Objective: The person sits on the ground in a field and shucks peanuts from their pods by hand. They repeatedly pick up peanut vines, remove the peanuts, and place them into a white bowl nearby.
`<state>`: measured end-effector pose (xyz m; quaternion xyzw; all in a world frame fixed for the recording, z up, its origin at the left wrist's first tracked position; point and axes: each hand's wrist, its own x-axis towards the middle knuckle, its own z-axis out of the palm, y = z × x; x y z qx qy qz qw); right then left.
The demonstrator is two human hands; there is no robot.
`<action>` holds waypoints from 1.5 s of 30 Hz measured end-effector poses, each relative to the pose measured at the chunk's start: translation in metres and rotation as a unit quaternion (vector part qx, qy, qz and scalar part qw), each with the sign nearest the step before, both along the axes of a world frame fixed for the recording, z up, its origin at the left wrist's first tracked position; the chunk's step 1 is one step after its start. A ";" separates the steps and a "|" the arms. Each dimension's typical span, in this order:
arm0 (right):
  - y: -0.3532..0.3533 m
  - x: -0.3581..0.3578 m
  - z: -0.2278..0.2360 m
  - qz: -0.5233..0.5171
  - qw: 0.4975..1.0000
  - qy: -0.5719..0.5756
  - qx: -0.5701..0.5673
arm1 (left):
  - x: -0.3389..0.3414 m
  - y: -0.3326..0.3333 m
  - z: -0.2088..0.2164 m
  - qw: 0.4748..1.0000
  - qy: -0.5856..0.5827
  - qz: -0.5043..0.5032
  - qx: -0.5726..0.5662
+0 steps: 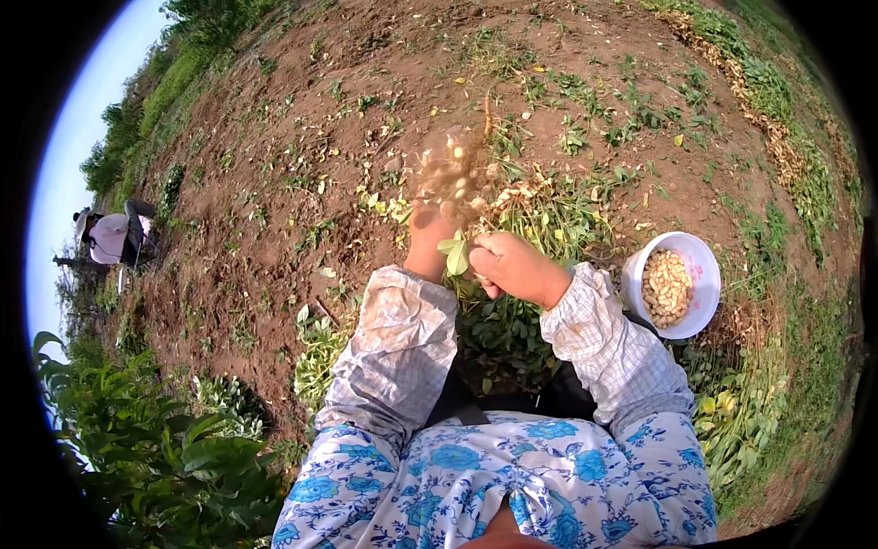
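Observation:
A peanut plant is held up in front of me, its roots and pale pods at the far end, smeared by motion. My right hand is closed around its stems, with green leaves poking out beside the fingers. My left hand reaches up to the pod cluster from the left. The pods cover its fingers, so their grip is hidden. To the right of my right forearm stands a white bucket partly filled with picked peanuts.
Pulled peanut plants lie on the soil just beyond my right hand. More greenery is heaped below my hands. Brown soil with scattered leaves stretches ahead. Leafy bushes stand at the left; another person is farther off.

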<state>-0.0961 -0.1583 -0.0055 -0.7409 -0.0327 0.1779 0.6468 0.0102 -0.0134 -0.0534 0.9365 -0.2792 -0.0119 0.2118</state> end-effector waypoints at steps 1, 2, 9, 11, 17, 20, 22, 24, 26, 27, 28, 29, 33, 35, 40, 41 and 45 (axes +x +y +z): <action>0.011 -0.011 0.006 0.018 0.997 -0.051 -0.053 | 0.008 -0.001 0.000 0.996 0.018 0.020 0.088; 0.018 -0.016 0.004 0.056 0.982 -0.139 -0.114 | 0.010 0.001 0.003 0.994 0.080 0.044 0.060; -0.045 0.008 0.006 -0.220 0.944 -0.013 0.244 | -0.003 -0.001 0.038 0.932 0.295 0.132 -0.166; -0.048 0.009 0.013 -0.242 0.937 -0.044 0.248 | -0.002 0.005 0.020 0.879 0.339 0.031 -0.334; -0.026 0.014 0.008 -0.245 0.950 -0.148 0.122 | -0.006 -0.005 0.015 0.884 0.337 -0.044 -0.321; -0.023 0.016 0.003 -0.274 0.936 -0.220 -0.019 | -0.009 -0.002 0.013 0.926 0.261 -0.065 -0.267; -0.020 0.015 0.007 -0.297 0.915 -0.260 -0.082 | -0.013 -0.003 0.021 0.906 0.298 -0.056 -0.294; -0.023 0.020 0.000 -0.315 0.905 -0.278 -0.062 | -0.013 -0.004 0.011 0.859 0.332 -0.033 -0.389; -0.030 0.019 0.004 -0.305 0.918 -0.251 -0.037 | -0.012 -0.002 0.008 0.871 0.300 -0.048 -0.385; -0.032 0.018 0.006 -0.279 0.922 -0.260 -0.069 | -0.012 -0.001 0.008 0.905 0.251 -0.075 -0.334; -0.037 0.016 0.011 -0.278 0.939 -0.191 0.064 | -0.012 -0.002 0.013 0.933 0.201 -0.103 -0.279; -0.042 0.013 0.017 -0.270 0.935 -0.117 0.196 | -0.009 0.003 0.021 0.928 0.241 -0.113 -0.262; -0.079 0.014 0.016 -0.339 0.833 -0.090 0.428 | -0.008 0.015 0.036 0.884 0.322 -0.091 -0.327; -0.080 0.017 0.021 -0.392 0.818 -0.097 0.410 | -0.010 0.018 0.033 0.830 0.395 -0.006 -0.395; -0.055 0.014 0.011 -0.279 0.903 -0.110 0.307 | -0.003 0.008 0.036 0.906 0.322 -0.025 -0.273; -0.043 0.014 0.012 -0.268 0.926 -0.137 0.228 | -0.003 0.004 0.040 0.916 0.322 -0.018 -0.238; -0.019 0.018 0.010 -0.278 0.925 -0.240 -0.100 | -0.004 0.004 0.019 0.915 0.289 -0.073 -0.274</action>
